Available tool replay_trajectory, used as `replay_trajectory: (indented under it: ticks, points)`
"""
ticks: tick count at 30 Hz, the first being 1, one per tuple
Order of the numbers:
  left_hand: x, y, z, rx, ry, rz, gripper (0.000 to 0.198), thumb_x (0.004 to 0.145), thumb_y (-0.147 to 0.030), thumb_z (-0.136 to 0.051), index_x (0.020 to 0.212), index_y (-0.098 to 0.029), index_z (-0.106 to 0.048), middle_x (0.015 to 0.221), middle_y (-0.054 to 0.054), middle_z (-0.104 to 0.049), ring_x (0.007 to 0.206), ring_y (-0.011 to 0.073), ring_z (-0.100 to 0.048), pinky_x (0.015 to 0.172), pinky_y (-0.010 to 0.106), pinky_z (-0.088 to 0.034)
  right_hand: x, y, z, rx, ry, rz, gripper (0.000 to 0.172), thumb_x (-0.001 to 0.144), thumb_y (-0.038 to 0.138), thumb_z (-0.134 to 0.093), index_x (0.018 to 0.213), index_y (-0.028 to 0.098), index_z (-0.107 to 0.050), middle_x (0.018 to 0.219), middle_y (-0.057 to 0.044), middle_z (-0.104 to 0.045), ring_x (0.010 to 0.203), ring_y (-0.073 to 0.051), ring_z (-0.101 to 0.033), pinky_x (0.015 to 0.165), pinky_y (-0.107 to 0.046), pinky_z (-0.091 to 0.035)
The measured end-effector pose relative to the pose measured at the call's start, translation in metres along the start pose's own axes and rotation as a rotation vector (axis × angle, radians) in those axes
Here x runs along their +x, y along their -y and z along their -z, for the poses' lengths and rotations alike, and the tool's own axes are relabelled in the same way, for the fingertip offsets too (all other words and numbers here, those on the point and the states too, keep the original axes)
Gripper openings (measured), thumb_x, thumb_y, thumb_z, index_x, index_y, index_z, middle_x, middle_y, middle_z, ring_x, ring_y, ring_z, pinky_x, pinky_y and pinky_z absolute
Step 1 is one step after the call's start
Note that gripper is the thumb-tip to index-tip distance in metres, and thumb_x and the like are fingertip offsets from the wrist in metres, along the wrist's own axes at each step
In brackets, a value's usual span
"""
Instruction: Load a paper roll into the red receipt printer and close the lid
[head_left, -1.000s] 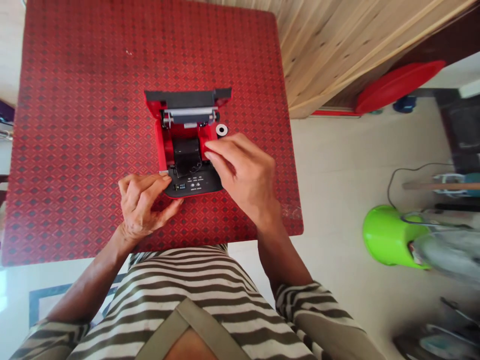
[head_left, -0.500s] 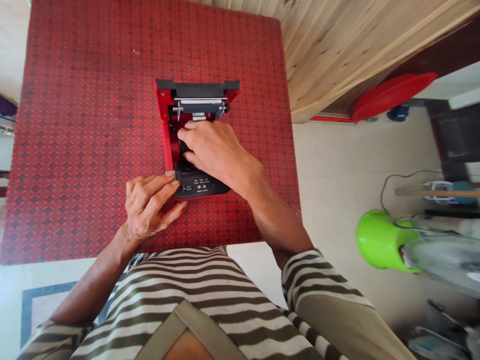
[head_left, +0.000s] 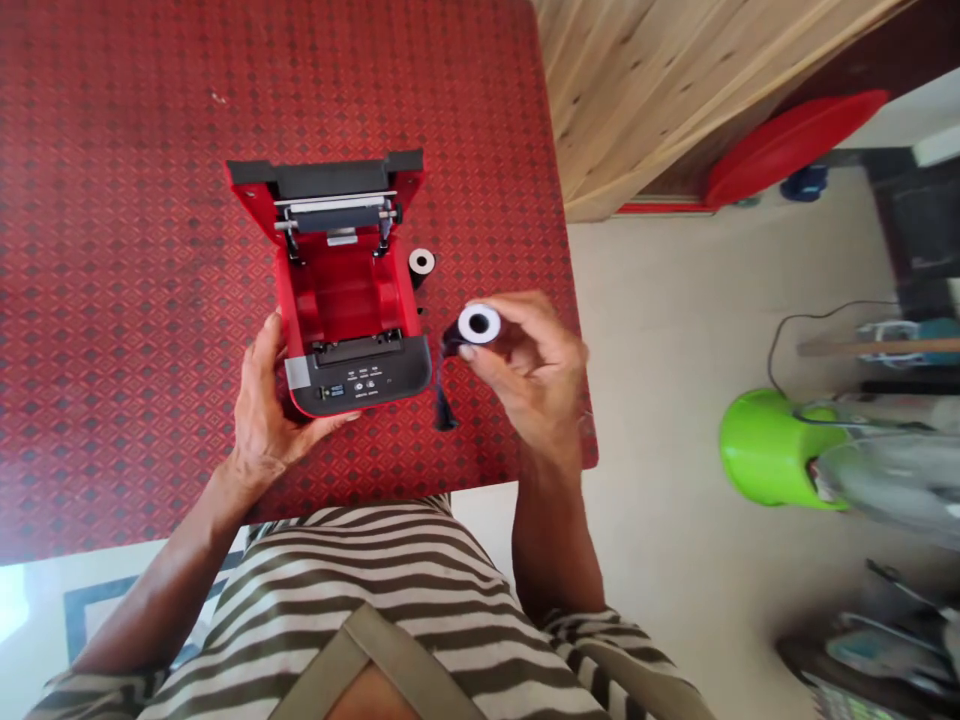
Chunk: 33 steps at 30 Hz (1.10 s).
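Observation:
A red and black label printer (head_left: 360, 375) has its lid (head_left: 334, 180) raised, and its red inner compartment (head_left: 345, 292) shows bare. My left hand (head_left: 268, 415) is closed around the printer's front left corner, fingers along the side and thumb along the front edge. To the right of the printer, my right hand (head_left: 536, 350) pinches a roll of black ribbon (head_left: 478, 324) by its side, the white core end facing up. A loose tail of ribbon (head_left: 444, 408) hangs from it. Another black roll with a white core (head_left: 421, 264) stands close to the printer's right side.
The red patterned table (head_left: 135, 300) carries the printer and rolls. A wooden panel (head_left: 637, 90) borders the table's far right. Farther right on the floor are a green bucket-like container (head_left: 765, 450), a fan (head_left: 892, 480) and a cable (head_left: 780, 345).
My right hand has come out of the printer and moved right, now with the black ribbon roll. My left hand has shifted onto the printer's left side. The printer appears farther left in view.

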<state>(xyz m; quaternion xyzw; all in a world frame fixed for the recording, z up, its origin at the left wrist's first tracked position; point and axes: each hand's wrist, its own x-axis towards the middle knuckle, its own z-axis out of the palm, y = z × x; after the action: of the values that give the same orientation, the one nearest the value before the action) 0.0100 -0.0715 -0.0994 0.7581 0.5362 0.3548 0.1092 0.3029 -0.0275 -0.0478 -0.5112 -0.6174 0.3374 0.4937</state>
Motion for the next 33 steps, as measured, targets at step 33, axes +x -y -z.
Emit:
replay_trajectory:
  ticks: [33]
  points:
    - [0.003, 0.009, 0.001, -0.061, -0.010, -0.028, 0.113, 0.083, -0.066, -0.086, 0.172, -0.031, -0.026, 0.162, 0.017, -0.053, 0.149, 0.0385, -0.055, 0.122, 0.060, -0.053, 0.068, -0.018, 0.010, -0.025, 0.359, 0.044, 0.043, 0.092, 0.052, -0.084, 0.125, 0.025, -0.078, 0.118, -0.004, -0.079, 0.099, -0.022, -0.073, 0.088, -0.040, -0.061]
